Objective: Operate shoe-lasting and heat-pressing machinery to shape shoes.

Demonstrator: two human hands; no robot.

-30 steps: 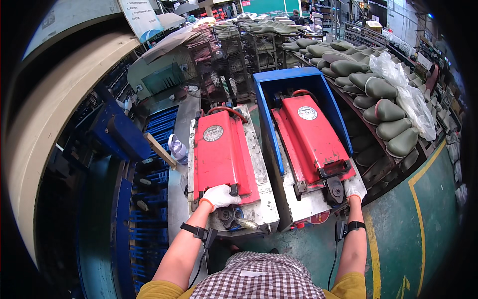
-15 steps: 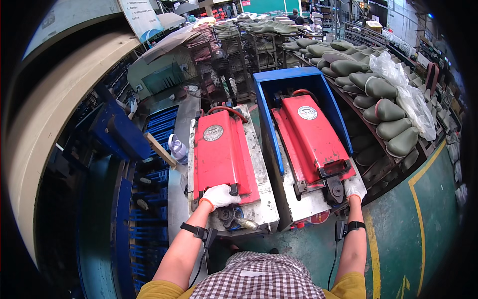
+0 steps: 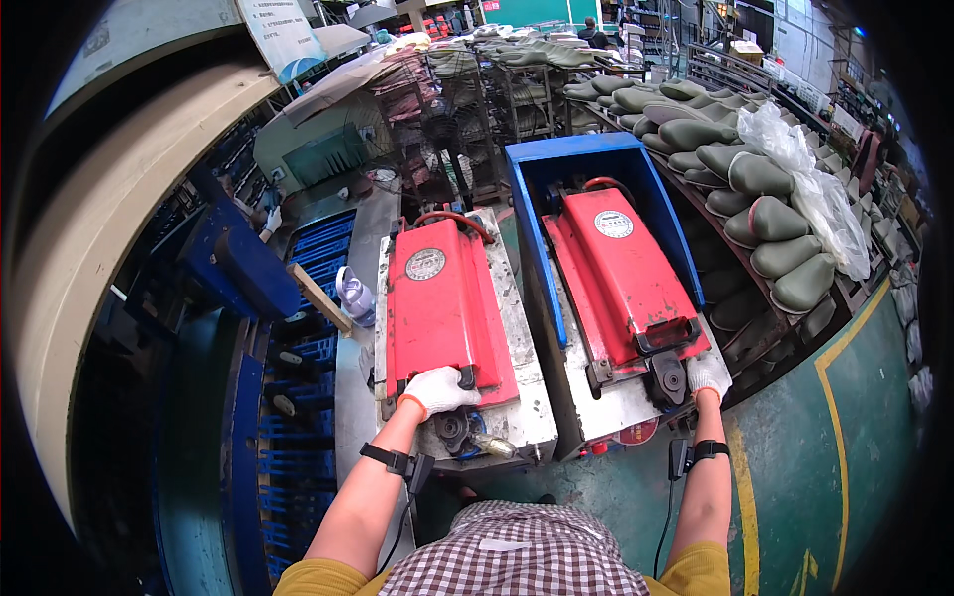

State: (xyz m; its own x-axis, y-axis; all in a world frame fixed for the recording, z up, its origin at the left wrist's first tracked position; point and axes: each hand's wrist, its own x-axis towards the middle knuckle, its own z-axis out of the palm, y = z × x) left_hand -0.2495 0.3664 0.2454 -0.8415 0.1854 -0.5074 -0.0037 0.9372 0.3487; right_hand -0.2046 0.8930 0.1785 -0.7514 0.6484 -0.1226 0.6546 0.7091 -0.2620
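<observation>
Two red machine covers stand side by side before me on metal beds. At the near end of the left red cover [image 3: 437, 298], my left hand [image 3: 439, 391], in a white knit glove, is closed around the black handle. Just below it sit a dark round fitting [image 3: 452, 427] and a small clear bulb-like part [image 3: 494, 446]. My right hand [image 3: 709, 375], gloved too, rests at the near right corner of the right machine, next to a dark pivot block [image 3: 669, 377]; its fingers are mostly hidden. The right red cover [image 3: 631, 273] has its own black handle [image 3: 668, 336], apart from that hand.
A blue hood [image 3: 581, 149] surrounds the right machine's far end. Grey-green boot-shaped pieces [image 3: 760, 174] crowd a rack at right, partly under clear plastic [image 3: 825, 214]. A lilac bottle [image 3: 355, 296] stands at left, near blue slatted machinery [image 3: 298, 397]. Another person's gloved hand [image 3: 272, 220] shows beyond.
Both my hands and the two red covers stay in place. At far left, the other person's gloved hand has shifted slightly. A figure at the far right has moved a little.
</observation>
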